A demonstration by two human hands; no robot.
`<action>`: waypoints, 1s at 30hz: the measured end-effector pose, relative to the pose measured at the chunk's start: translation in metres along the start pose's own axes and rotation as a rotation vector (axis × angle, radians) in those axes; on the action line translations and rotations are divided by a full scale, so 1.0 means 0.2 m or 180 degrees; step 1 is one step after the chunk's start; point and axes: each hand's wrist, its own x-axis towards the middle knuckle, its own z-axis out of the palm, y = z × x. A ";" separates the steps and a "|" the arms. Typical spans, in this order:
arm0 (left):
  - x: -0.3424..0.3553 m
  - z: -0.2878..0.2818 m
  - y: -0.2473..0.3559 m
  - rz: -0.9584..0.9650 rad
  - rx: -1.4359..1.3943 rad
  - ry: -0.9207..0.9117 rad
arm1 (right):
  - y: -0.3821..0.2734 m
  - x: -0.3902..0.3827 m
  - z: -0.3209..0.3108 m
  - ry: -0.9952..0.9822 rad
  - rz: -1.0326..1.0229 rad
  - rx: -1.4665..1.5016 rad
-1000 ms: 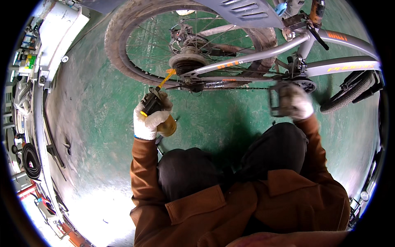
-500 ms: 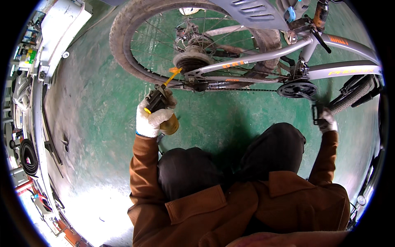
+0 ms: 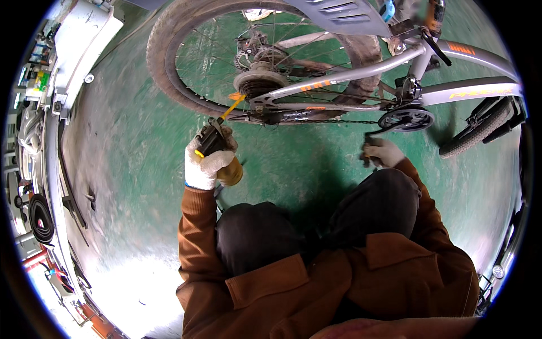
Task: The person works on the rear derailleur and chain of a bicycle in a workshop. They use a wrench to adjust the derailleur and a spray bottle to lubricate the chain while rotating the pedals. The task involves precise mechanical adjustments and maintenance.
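My left hand [image 3: 197, 168], in a white work glove, is closed around an oil can [image 3: 230, 173] with a black pump head and a yellowish body. Its thin yellow spout [image 3: 232, 109] reaches up to the rear sprockets [image 3: 258, 85]; whether the tip touches them I cannot tell. My gloved right hand [image 3: 386, 152] grips a bicycle pedal [image 3: 366, 153], slightly blurred, left of and below the chainring [image 3: 406, 120]. The crank arm [image 3: 381, 131] joins the two. From chainring to sprockets runs the dark chain [image 3: 333, 121].
The grey bicycle frame [image 3: 468, 95] spans the top right, with its dusty rear tyre [image 3: 159, 62] at upper left. A front tyre [image 3: 471, 141] shows at right. Along the left edge stands a white bench [image 3: 90, 34], with a coiled black hose [image 3: 40, 217] below. The floor [image 3: 130, 152] is green.
My right hand has swung left with the pedal, turning the crank from right of the chainring to its left. The left hand and oil can have barely moved.
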 end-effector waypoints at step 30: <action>-0.20 -0.61 -0.59 0.0682 0.0981 0.2438 | 0.22 -0.47 -0.33 0.2611 0.0116 -0.1384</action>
